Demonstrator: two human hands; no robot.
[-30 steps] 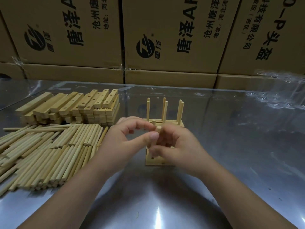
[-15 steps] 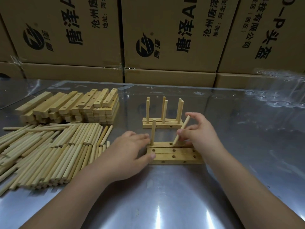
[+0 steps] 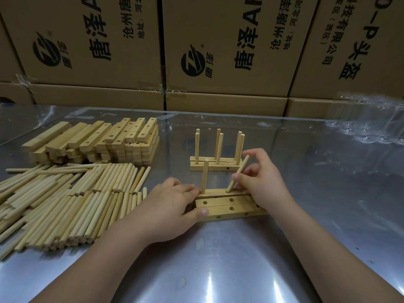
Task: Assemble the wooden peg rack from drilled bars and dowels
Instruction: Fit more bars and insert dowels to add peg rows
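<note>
The right grip (image 3: 264, 182) pinches a tilted stick (image 3: 238, 176) whose low end sits at a hole in the bars (image 3: 231, 206). The left grip (image 3: 172, 206) squeezes the bars' left end between thumb and fingers, just beside an upright stick (image 3: 204, 178). The bars lie on the shiny tabletop (image 3: 218, 270), with a finished rack (image 3: 216, 166) behind them and a pile of sticks (image 3: 65, 204) to the left.

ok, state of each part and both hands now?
left hand: holds the drilled bars' left end
right hand: pinches the tilted dowel
tilted dowel: leaning, tip at rear bar's middle hole
upright dowel: seated in rear bar's left hole
drilled bars: flat, side by side, visible holes empty
finished rack: six pegs upright, untouched
loose dowels: piled flat
bar stack: stacked, untouched
</note>
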